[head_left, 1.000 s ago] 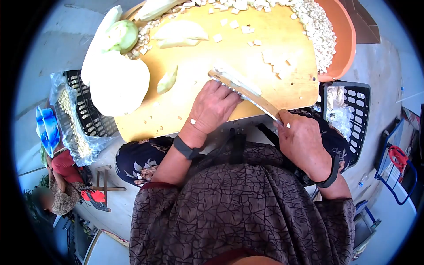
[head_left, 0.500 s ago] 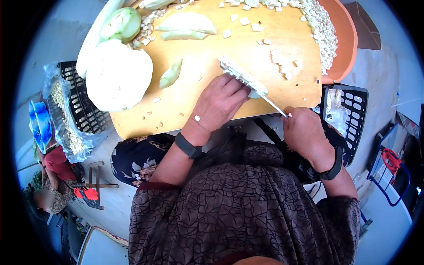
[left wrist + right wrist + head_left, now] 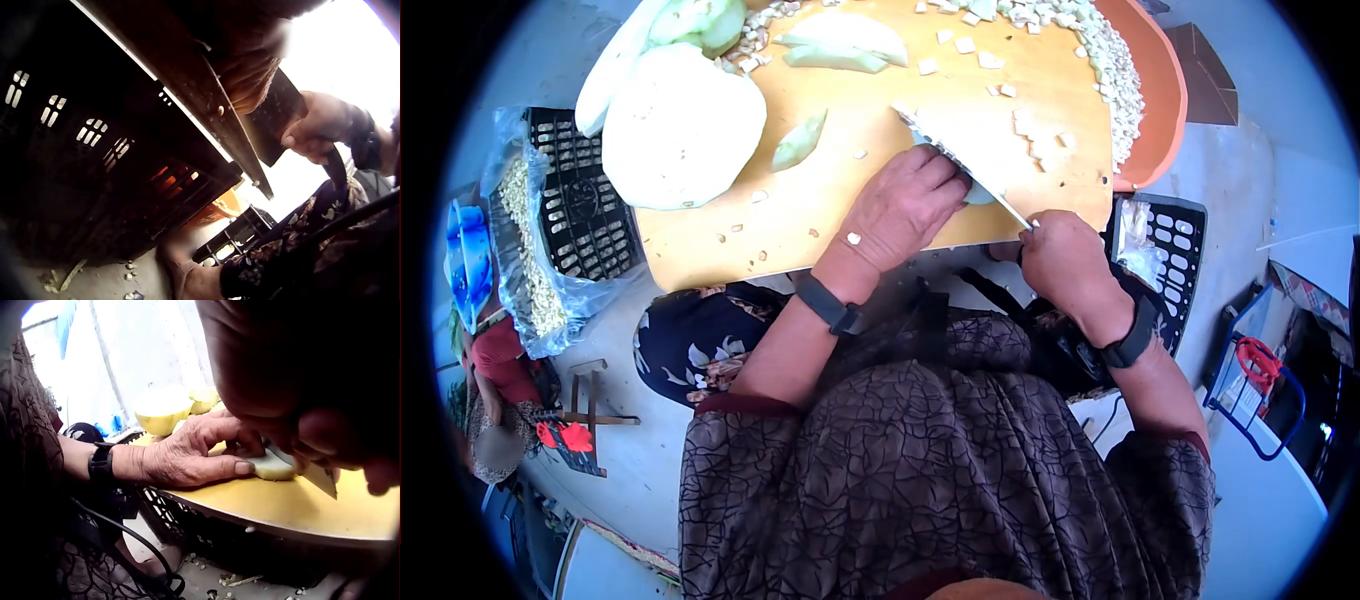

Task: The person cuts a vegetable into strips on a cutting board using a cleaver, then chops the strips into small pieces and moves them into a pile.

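While the left hand (image 3: 905, 205) pinned a pale vegetable piece (image 3: 275, 470) against the cutting board (image 3: 312, 509), the right hand (image 3: 1070, 260) gripped the handle of a broad-bladed knife (image 3: 990, 188). The left fingers were bent over the piece, the thumb extended along its near side with its tip touching the edge; the piece lay flat, partly beneath those fingers and showing just past them toward the right hand. The right fingers were closed round the knife handle, near the board's near edge, and the blade slanted away from them across the piece, close beside the left fingertips.

To the left of the left hand, well apart from it, sat a large pale vegetable half (image 3: 685, 125), with a small wedge (image 3: 800, 142) lying between the two. Longer slices (image 3: 845, 45) rested farther up the board. Loose cubes (image 3: 1040, 140) were scattered beyond the knife, and diced pieces (image 3: 1120, 100) were heaped at the far right, in an orange bowl (image 3: 1165, 120) beside the board.
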`<control>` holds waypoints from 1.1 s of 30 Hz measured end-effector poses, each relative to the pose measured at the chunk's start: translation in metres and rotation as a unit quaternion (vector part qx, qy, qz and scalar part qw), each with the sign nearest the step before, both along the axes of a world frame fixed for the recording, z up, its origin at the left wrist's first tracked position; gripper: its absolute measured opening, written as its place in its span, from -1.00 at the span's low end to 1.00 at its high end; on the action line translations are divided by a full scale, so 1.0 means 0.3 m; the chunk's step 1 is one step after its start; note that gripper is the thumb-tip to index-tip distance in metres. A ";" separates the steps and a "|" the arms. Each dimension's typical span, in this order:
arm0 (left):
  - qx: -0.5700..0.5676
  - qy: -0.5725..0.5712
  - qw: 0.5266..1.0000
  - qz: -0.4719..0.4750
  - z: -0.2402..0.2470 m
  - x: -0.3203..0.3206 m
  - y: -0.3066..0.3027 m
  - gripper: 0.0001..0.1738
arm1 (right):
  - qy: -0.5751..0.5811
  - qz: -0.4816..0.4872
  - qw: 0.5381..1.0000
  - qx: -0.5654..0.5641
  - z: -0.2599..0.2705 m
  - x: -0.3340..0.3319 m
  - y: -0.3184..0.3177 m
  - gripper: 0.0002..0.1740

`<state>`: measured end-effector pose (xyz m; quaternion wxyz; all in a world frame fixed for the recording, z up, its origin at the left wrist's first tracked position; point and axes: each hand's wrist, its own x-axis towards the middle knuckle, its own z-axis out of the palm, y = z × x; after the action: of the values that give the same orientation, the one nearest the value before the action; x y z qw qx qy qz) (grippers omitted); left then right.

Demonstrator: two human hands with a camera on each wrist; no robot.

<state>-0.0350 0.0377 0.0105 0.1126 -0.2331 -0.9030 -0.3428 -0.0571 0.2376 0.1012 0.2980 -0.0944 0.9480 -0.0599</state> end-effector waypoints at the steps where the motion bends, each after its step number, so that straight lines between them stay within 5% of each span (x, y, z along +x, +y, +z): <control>1: 0.007 0.008 1.000 0.003 0.000 -0.002 0.001 -0.79 | 0.003 -0.002 1.000 -0.009 -0.001 0.000 0.002 -0.86; 10: 0.018 0.015 0.999 0.027 0.005 0.000 0.003 -0.86 | -0.005 0.020 1.000 0.003 0.016 -0.010 -0.069 -0.82; 23: 0.023 0.011 1.000 0.001 0.016 -0.003 -0.003 -0.74 | -0.069 -0.140 0.986 -0.053 0.003 -0.092 -0.016 -0.80; 29: 0.012 0.025 0.999 0.016 0.014 0.003 0.004 -0.78 | -0.025 0.031 0.999 -0.017 0.011 -0.058 -0.044 -0.82; 33: 0.016 0.038 0.999 0.019 0.000 0.000 0.002 -0.80 | 0.043 0.030 0.997 -0.055 -0.022 -0.030 -0.040 -0.82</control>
<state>-0.0351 0.0381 0.0105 0.1566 -0.2272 -0.8968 -0.3457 -0.0660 0.2255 0.0946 0.2529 -0.1418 0.9520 -0.0984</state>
